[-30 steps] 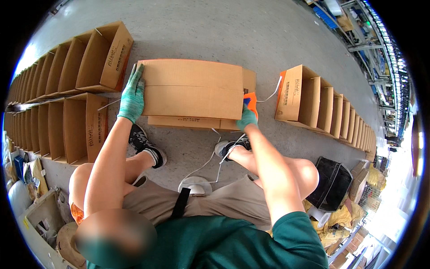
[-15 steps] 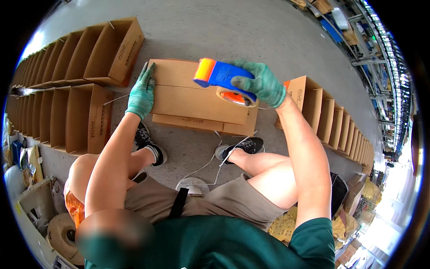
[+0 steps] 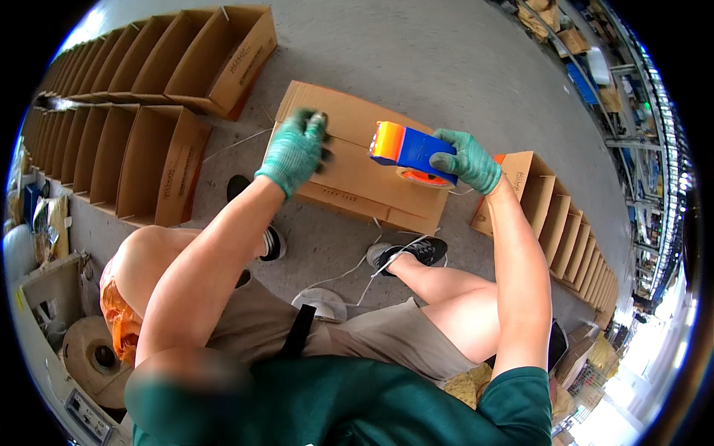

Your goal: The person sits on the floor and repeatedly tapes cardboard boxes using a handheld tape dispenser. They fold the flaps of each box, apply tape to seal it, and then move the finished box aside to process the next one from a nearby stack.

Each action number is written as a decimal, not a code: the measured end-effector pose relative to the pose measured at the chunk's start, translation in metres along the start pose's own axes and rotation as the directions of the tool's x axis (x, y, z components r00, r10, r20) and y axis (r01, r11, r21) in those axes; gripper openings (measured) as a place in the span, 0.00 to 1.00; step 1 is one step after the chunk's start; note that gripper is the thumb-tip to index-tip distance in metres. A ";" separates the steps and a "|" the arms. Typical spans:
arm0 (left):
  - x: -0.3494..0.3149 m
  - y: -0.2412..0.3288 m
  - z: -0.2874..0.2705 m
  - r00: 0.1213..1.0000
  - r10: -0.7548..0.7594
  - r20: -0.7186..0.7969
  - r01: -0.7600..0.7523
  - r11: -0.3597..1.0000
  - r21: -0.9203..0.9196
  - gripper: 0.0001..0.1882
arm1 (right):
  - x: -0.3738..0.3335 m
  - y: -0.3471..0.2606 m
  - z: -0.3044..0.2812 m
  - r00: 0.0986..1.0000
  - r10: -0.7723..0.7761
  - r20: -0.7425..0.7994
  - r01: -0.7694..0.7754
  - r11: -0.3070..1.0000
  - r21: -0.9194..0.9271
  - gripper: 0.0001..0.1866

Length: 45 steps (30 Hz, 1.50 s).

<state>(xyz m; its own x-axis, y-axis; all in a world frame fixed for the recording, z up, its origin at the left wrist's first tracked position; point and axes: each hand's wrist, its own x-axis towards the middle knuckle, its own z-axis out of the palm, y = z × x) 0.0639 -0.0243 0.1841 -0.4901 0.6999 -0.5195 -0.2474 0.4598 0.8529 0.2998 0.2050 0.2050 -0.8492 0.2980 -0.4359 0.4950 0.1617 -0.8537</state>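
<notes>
A brown cardboard box lies on the floor in front of me, its top flaps folded down to a seam. My left hand, in a green knit glove, is above the box's left part. Its fingers look apart and slightly curled, though motion blurs their tips; I make out nothing held. My right hand, gloved likewise, grips a blue and orange tape dispenser above the box's right part. The dispenser's orange end points left, and its tape roll shows underneath.
Rows of open cardboard boxes stand at the left, with another row at the right. White strapping trails between my shoes. A conveyor with shelving runs along the far right. A straw hat lies at the lower left.
My left hand has come off the box's left edge and moved right over its top. The dispenser stays in my right hand, farther right in the picture. The whole view has turned slightly.
</notes>
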 end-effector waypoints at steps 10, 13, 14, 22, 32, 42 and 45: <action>-0.006 -0.009 0.059 0.862 -0.321 0.392 0.480 0.764 -0.430 0.39 | 0.001 0.001 0.000 0.998 0.051 0.045 -0.057 0.988 0.145 0.37; -0.004 -0.016 0.067 0.854 -0.299 0.425 0.493 0.725 -0.481 0.37 | 0.000 0.002 -0.001 0.997 0.065 0.043 -0.070 0.988 0.137 0.37; -0.004 -0.016 0.071 0.878 -0.280 0.388 0.457 0.730 -0.508 0.35 | -0.001 0.001 -0.001 0.996 0.074 0.040 -0.079 0.988 0.130 0.37; -0.008 -0.012 0.084 0.990 -0.138 0.037 0.137 0.846 -0.515 0.16 | -0.002 -0.006 0.001 0.999 0.024 0.046 -0.029 0.993 0.111 0.28; 0.040 -0.038 -0.049 0.658 0.453 -0.601 -0.287 0.889 0.356 0.15 | 0.009 -0.048 0.015 0.988 0.125 0.089 -0.112 0.983 -0.144 0.30; 0.070 -0.060 -0.081 0.797 0.206 -0.568 -0.143 0.978 0.154 0.16 | 0.030 -0.063 0.040 0.985 0.158 -0.066 -0.172 0.912 -0.372 0.30; 0.077 -0.069 -0.083 0.834 0.181 -0.521 -0.081 0.975 0.208 0.15 | 0.031 -0.065 0.042 0.982 0.184 -0.051 -0.190 0.913 -0.361 0.30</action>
<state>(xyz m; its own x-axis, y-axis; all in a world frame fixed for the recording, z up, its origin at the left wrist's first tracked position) -0.0262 -0.0474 0.0890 -0.8888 0.3828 -0.2519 -0.0270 0.5050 0.8627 0.2333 0.1646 0.2355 -0.7331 0.3701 -0.5706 0.6796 0.4305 -0.5939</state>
